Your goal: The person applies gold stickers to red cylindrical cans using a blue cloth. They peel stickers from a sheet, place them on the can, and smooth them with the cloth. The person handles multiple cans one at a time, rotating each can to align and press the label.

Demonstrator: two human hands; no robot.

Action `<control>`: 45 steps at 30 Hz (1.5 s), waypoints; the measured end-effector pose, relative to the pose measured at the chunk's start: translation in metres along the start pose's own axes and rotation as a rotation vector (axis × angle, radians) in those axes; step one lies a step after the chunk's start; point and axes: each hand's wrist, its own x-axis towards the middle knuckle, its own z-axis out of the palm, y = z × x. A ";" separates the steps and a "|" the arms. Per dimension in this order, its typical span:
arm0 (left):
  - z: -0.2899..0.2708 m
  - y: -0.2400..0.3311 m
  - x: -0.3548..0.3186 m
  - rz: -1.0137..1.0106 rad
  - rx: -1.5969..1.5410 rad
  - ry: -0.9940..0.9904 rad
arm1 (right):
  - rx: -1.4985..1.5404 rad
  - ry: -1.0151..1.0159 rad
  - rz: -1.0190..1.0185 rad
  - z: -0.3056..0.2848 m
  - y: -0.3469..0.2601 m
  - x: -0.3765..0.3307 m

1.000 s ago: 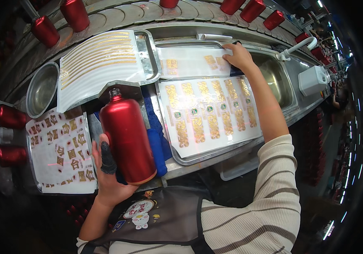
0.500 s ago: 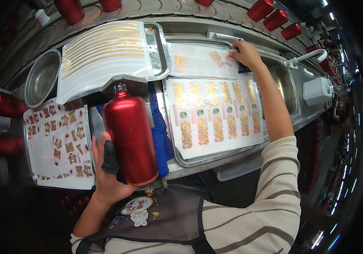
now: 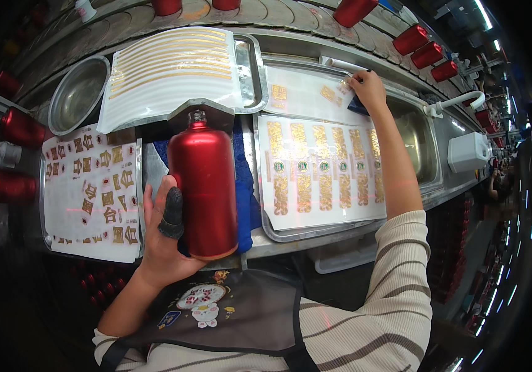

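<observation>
My left hand, with a black cover on one finger, is closed around the side and base of a shiny red bottle. The bottle stands nearly upright, its bare threaded neck in front of a bent metal stand. Over the far tray my right hand pinches the edge of a small printed decal. Just beside it lies another gold decal on the white backing sheet. A dark flat piece sits under my right hand, partly hidden.
Gold-patterned decal sheets cover the near tray. Gold strips lie on a sheet behind the bottle; scattered decals fill the left tray. A metal bowl, sink, faucet, white jug and conveyor with red bottles surround these.
The view has turned, shifting the whole scene rightward in the picture. My right hand has moved slightly, drawing the pinched decal nearer the one beside it. My left hand keeps hold of the bottle.
</observation>
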 end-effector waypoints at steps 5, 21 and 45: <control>-0.004 0.000 -0.005 -0.033 0.004 -0.012 | -0.023 -0.010 0.015 0.002 -0.018 0.006; 0.001 -0.017 -0.015 -0.248 -0.237 -0.270 | 0.344 0.158 -0.354 -0.126 -0.189 -0.170; -0.002 -0.017 -0.005 -0.134 -0.373 -0.096 | 0.568 -0.309 -0.709 -0.115 -0.289 -0.176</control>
